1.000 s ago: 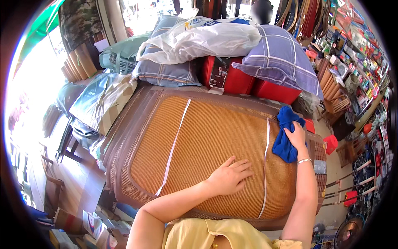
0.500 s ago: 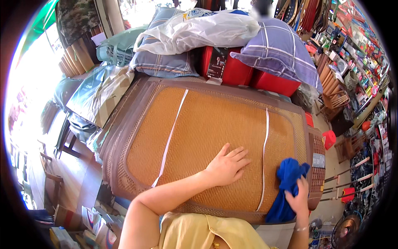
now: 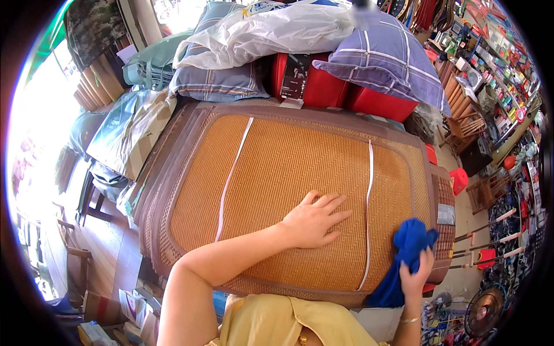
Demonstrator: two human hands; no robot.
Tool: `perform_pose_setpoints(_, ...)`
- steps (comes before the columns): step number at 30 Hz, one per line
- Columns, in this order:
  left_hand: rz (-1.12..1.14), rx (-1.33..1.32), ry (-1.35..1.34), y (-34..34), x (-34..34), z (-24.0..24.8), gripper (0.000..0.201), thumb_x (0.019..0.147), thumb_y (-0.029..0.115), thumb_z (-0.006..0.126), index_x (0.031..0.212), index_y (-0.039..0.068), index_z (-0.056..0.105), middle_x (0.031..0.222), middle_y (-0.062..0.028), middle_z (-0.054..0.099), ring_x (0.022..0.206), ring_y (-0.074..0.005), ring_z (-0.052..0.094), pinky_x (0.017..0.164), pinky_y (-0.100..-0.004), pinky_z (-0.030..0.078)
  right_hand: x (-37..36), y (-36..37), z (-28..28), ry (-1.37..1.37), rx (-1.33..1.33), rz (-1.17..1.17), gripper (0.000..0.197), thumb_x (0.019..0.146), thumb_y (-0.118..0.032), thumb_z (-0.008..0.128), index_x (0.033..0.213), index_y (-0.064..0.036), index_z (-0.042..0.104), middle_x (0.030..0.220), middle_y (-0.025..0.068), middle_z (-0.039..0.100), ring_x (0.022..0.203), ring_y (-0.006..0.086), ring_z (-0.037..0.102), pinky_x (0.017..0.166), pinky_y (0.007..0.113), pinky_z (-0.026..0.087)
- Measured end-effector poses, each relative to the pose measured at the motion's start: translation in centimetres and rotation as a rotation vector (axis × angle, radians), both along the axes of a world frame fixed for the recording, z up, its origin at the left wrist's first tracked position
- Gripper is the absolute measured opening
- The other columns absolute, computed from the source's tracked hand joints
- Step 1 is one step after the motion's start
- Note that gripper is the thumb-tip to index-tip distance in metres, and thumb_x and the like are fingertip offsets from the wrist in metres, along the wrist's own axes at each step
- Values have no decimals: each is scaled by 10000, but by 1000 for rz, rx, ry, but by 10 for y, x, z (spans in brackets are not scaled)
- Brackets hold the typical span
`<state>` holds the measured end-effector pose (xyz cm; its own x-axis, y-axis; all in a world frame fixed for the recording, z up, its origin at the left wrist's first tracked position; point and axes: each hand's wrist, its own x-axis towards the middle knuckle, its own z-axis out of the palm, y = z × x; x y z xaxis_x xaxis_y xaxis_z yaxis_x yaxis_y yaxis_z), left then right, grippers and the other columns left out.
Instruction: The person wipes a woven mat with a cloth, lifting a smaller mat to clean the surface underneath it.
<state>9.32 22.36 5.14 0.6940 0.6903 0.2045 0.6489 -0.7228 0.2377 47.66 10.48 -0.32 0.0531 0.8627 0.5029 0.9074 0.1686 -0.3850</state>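
Observation:
A stack of woven straw mats (image 3: 288, 161) with brown borders lies in front of me, two white bands running across the top one. My left hand (image 3: 316, 222) rests flat on the top mat near the middle, fingers spread and holding nothing. Toward the mat's near right corner, my right hand (image 3: 417, 275) has its fingers closed on a bunched blue cloth (image 3: 411, 242). The cloth's lower end trails over the mat's near edge. The cloth hides part of the right fingers.
Beyond the mats lie plaid pillows (image 3: 386, 60), a white plastic bag (image 3: 271, 37) and red boxes (image 3: 329, 81). Wrapped packages (image 3: 130, 130) sit at the left. Goods-laden shelves (image 3: 490, 69) and a fan (image 3: 483, 311) line the right side. Cartons (image 3: 101, 305) stand low at the left.
My right hand has moved slightly right with the blue cloth, toward the mat's right border. My left hand stays flat on the mat. The whole view has shifted a little.

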Motion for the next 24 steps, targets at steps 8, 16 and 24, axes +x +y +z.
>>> perform_pose_setpoints(8,33,-21,-2,2,-1,2,583,939,429,531,1440,137,474,1509,-170,410,1396,-299,379,1125,-523,274,-33,244,32,-83,-144,128,551,772,-313,756,1186,11,595,1206,202,621,1131,402,576,966,482,439)
perform_pose_setpoints(16,46,-13,-18,10,1,1,590,937,434,534,1445,142,468,1515,-167,402,1402,-301,370,1137,-520,265,-70,309,38,-226,-70,74,537,782,-352,732,1193,-30,605,1179,179,643,1115,377,585,954,477,449)
perform_pose_setpoints(24,91,-44,-6,6,-4,-2,589,920,430,563,1434,152,486,1510,-161,410,1400,-299,371,1137,-504,273,-105,122,79,-269,-216,728,583,584,-314,736,1106,-67,654,1201,165,610,1141,349,543,966,480,394)
